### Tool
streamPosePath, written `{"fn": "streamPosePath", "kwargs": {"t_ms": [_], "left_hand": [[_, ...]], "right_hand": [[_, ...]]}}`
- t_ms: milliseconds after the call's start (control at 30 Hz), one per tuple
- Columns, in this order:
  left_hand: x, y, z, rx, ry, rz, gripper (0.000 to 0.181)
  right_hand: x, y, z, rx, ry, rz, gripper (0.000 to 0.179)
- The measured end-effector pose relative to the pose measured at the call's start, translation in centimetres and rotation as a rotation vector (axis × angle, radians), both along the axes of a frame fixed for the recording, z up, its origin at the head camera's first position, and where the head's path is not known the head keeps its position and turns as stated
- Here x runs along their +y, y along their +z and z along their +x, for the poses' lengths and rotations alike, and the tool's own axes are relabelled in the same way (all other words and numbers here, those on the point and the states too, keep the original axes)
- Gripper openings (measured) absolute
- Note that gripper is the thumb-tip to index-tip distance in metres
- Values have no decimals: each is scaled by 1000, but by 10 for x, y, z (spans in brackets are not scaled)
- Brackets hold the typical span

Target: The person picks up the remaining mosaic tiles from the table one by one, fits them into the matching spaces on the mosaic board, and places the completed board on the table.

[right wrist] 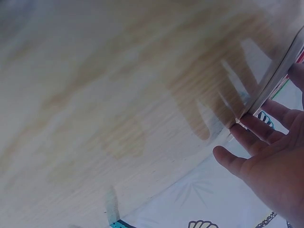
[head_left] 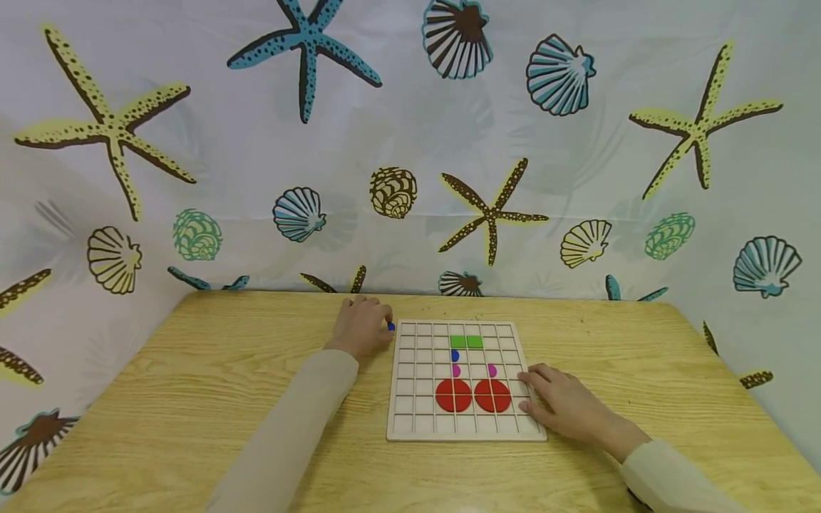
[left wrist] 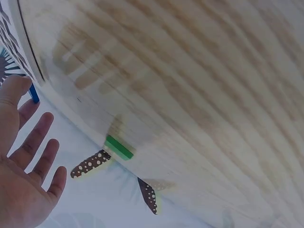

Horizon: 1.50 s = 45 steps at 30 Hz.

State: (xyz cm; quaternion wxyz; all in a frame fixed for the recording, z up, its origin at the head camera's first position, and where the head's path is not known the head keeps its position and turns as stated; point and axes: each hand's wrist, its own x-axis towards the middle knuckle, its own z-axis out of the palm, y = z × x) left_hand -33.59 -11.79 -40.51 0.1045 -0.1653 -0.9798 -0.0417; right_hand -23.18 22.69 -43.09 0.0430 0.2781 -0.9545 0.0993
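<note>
My left hand [head_left: 362, 328] pinches a small blue piece [head_left: 390, 326] between thumb and index finger, just off the board's upper left corner. In the left wrist view, that blue piece [left wrist: 33, 94] shows edge-on and the other fingers are spread. A white grid board [head_left: 410, 426] lies flat on the table. On it are two green squares [head_left: 466, 342], a blue half-circle [head_left: 455, 355], two magenta half-circles, one of them on the left [head_left: 456, 370], and two red discs [head_left: 453, 395] made of quarter pieces. My right hand [head_left: 567, 406] touches the board's right edge with loosely bent fingers.
A green block [left wrist: 119, 147] lies near the table's far edge in the left wrist view; the head view does not show it. The wooden table [head_left: 212, 370] meets a white curtain [head_left: 372, 249] printed with shells and starfish at the back and sides.
</note>
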Motion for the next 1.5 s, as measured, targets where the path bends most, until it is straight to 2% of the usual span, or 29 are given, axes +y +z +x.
{"fn": "streamPosePath", "kwargs": {"t_ms": [167, 400, 567, 767, 1033, 1500], "left_hand": [[8, 1, -1, -5, -48, -1, 20], [24, -2, 0, -6, -80, 5, 21], [39, -2, 4, -24, -98, -9, 24], [56, 0, 11, -6, -133, -24, 24], [75, 2, 20, -22, -210, -15, 24], [111, 2, 30, -51, -267, -7, 25]], "right_hand": [[0, 0, 1, 4, -1, -2, 45], [1, -2, -1, 14, 5, -3, 45], [1, -3, -2, 24, 10, -13, 45], [1, -3, -1, 42, 22, -15, 45], [1, -2, -1, 13, 7, -6, 45], [1, -2, -2, 2, -1, -4, 45]]}}
